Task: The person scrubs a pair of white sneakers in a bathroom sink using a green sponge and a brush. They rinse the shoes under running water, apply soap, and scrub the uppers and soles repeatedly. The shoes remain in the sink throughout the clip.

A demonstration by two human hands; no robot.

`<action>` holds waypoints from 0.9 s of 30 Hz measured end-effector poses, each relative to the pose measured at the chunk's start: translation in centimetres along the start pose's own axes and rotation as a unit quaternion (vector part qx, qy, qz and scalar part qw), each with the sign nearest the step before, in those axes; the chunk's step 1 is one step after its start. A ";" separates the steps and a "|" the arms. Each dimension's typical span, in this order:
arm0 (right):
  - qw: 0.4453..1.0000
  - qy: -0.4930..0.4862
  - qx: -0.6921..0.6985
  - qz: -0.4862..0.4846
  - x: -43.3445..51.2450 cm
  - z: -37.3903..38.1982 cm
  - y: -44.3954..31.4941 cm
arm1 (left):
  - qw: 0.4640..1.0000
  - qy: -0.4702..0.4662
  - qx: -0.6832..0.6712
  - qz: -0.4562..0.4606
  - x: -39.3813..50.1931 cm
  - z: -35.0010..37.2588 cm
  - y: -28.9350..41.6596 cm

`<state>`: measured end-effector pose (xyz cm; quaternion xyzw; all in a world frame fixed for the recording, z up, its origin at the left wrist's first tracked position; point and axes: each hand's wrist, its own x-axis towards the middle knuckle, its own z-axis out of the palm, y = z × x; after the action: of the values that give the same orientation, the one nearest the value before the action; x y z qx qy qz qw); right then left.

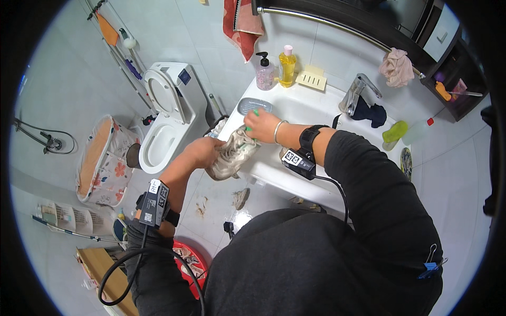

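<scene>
My left hand (202,152) grips a pale, dirty lace-up sneaker (234,155) by one end. The shoe is held tilted over the front left edge of the white washbasin (276,168). My right hand (264,125) is closed around a green-handled tool (256,113), possibly a brush, right against the upper part of the shoe. Most of that tool is hidden by the fingers. Just behind the right hand, a grey soap dish (255,106) sits on the basin's left ledge.
A pump bottle (265,73), a yellow liquid bottle (287,67) and a cream soap rack (311,79) line the basin's back. Dark cloth (369,112) hangs by the faucet (352,94). Left stands a toilet (158,136); below are a small shoe (240,198) and a red basin (199,258).
</scene>
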<state>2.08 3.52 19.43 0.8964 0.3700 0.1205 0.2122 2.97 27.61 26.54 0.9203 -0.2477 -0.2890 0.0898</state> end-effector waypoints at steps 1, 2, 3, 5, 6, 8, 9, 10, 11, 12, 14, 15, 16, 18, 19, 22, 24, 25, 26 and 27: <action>0.997 0.044 -0.043 -0.052 0.1 0.2 0.4 | 1.000 -0.003 -0.006 -0.002 0.2 -0.1 -0.3; 0.990 0.054 -0.100 -0.083 0.1 0.5 0.6 | 0.999 -0.023 -0.031 0.004 0.3 -0.1 -0.6; 0.998 0.032 -0.022 -0.040 -0.1 0.8 0.4 | 0.999 -0.001 -0.045 0.028 0.2 0.2 -0.9; 0.988 -0.093 0.092 0.087 -0.6 1.3 -0.9 | 0.993 0.042 -0.089 0.058 -0.1 1.3 -1.5; 0.960 -0.148 0.194 0.139 -0.9 1.4 -1.8 | 0.983 0.038 -0.174 0.052 -0.5 2.1 -1.8; 0.916 -0.189 0.274 0.226 -1.3 1.1 -3.7 | 0.970 0.041 -0.240 0.000 -0.8 3.8 -2.0; 0.874 -0.250 0.330 0.255 -1.6 0.7 -4.3 | 0.961 0.044 -0.270 -0.024 -0.8 4.6 -2.0; 0.866 -0.271 0.365 0.209 -1.9 0.4 -4.1 | 0.940 0.038 -0.337 -0.025 -0.4 5.2 -2.0; 0.790 -0.340 0.454 0.233 -2.4 0.0 -3.6 | 0.947 0.047 -0.318 -0.011 0.1 5.6 -2.2; 0.697 -0.404 0.535 0.254 -3.2 -0.3 -2.9 | 0.949 0.045 -0.313 0.001 0.5 6.0 -2.5; 0.504 -0.389 0.712 0.296 -5.9 -0.6 -0.8 | 0.948 0.023 -0.314 0.045 1.3 6.3 -3.5; 0.393 -0.307 0.817 0.289 -8.2 -0.8 0.2 | 0.934 -0.003 -0.354 0.050 1.5 6.4 -4.2; 0.353 -0.260 0.844 0.309 -10.0 -0.6 0.9 | 0.913 -0.030 -0.403 0.058 1.6 6.6 -5.0; 0.262 -0.147 0.897 0.324 -14.2 0.1 1.6 | 0.890 -0.079 -0.447 0.042 1.7 6.9 -6.5; 0.226 -0.081 0.907 0.346 -16.3 0.5 1.3 | 0.894 -0.072 -0.441 0.045 1.8 7.2 -7.2; 0.185 -0.029 0.884 0.429 -20.1 1.9 -0.3 | 0.880 -0.077 -0.467 0.032 2.7 8.2 -8.6; 0.208 -0.066 0.867 0.449 -20.7 2.6 -1.8 | 0.918 -0.045 -0.393 -0.012 3.3 8.6 -9.0; 0.216 -0.086 0.856 0.462 -20.5 2.9 -2.6 | 0.929 -0.032 -0.367 -0.023 3.5 8.7 -9.0; 0.236 -0.098 0.850 0.461 -19.8 3.1 -3.3 | 0.912 -0.033 -0.409 -0.027 3.6 8.6 -8.8; 0.287 -0.081 0.854 0.426 -18.9 3.2 -3.9 | 0.939 0.017 -0.342 -0.032 3.5 8.5 -8.5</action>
<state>-12.33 -8.44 13.64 0.6056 -0.1899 -0.2641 -0.7263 4.00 32.94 15.27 0.8460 -0.1029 -0.3438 0.3943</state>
